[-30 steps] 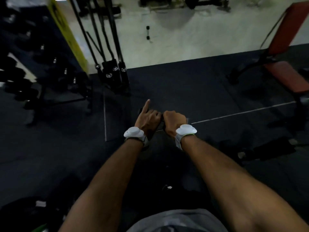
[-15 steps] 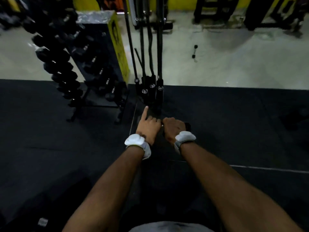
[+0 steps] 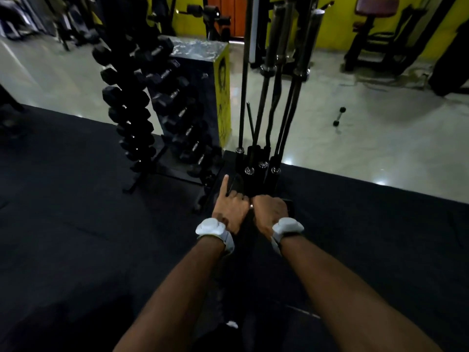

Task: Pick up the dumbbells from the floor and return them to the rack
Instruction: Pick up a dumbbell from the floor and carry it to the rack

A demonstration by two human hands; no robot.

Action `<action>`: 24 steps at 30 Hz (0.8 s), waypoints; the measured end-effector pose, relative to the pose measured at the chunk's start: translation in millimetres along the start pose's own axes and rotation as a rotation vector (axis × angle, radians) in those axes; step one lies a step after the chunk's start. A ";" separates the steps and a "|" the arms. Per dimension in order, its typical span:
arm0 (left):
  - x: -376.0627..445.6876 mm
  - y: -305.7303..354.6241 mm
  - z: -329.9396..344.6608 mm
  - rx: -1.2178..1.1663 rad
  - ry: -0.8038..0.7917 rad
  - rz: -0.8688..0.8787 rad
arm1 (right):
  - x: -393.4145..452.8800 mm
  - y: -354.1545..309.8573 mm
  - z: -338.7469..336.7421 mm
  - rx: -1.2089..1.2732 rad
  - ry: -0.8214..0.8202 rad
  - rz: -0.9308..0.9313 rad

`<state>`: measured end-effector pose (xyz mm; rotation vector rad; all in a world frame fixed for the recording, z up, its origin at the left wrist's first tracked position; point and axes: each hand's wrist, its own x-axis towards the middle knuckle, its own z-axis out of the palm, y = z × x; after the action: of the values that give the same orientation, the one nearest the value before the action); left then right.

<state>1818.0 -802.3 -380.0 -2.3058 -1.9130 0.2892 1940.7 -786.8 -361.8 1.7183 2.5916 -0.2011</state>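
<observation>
both hands (image 3: 250, 212) side by side, gripping a dark dumbbell (image 3: 288, 208) carried low, just right of the dumbbell rack (image 3: 154, 118); left forefinger out straight. carrying step; next likely: swing left, seat in a free cradle.

No text legible — too dim.

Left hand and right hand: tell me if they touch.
Cannot tell. In the head view the left hand and right hand grip one dark dumbbell side by side, knuckles close; dimness hides any gap.
</observation>
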 end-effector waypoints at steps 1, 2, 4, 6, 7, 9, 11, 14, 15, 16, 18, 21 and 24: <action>12.5 -8.5 1.5 -0.007 -0.003 0.003 | 15.4 -1.4 -2.1 -0.011 -0.001 0.006; 25.6 -17.9 4.4 -0.016 0.000 -0.001 | 30.1 -3.0 -4.5 -0.024 -0.006 0.019; 56.7 -42.2 4.8 -0.046 0.022 -0.012 | 66.7 -6.2 -10.9 -0.024 0.025 0.008; 85.7 -66.0 2.8 -0.055 0.050 0.004 | 102.0 -8.5 -13.7 -0.004 0.088 -0.017; 98.4 -76.6 4.7 -0.055 0.069 0.012 | 117.3 -10.3 -14.4 -0.004 0.107 -0.023; 122.0 -97.9 11.8 -0.053 0.156 0.029 | 146.5 -14.5 -14.5 -0.012 0.132 -0.029; 141.5 -116.3 20.4 -0.028 0.266 0.036 | 170.8 -16.2 -17.4 -0.037 0.137 -0.026; 170.2 -138.4 39.7 -0.004 0.402 0.066 | 201.5 -17.8 -19.6 -0.072 0.152 -0.038; 177.9 -142.6 45.3 0.007 0.413 0.069 | 210.6 -17.1 -18.2 -0.085 0.145 -0.039; 184.7 -145.7 48.9 0.002 0.430 0.064 | 218.9 -16.1 -17.1 -0.098 0.134 -0.036; 200.8 -149.2 55.0 -0.006 0.486 0.026 | 235.8 -13.4 -12.4 -0.110 0.120 -0.037; 222.0 -155.4 59.6 0.011 0.497 0.006 | 263.6 -9.2 -7.0 -0.122 0.129 -0.044; 243.0 -163.1 67.6 0.025 0.411 -0.037 | 297.0 -1.2 2.6 -0.103 0.113 -0.103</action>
<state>1689.5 -534.6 -424.9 -2.1055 -1.7294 -0.1545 1823.2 -515.7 -391.7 1.6086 2.7192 0.0286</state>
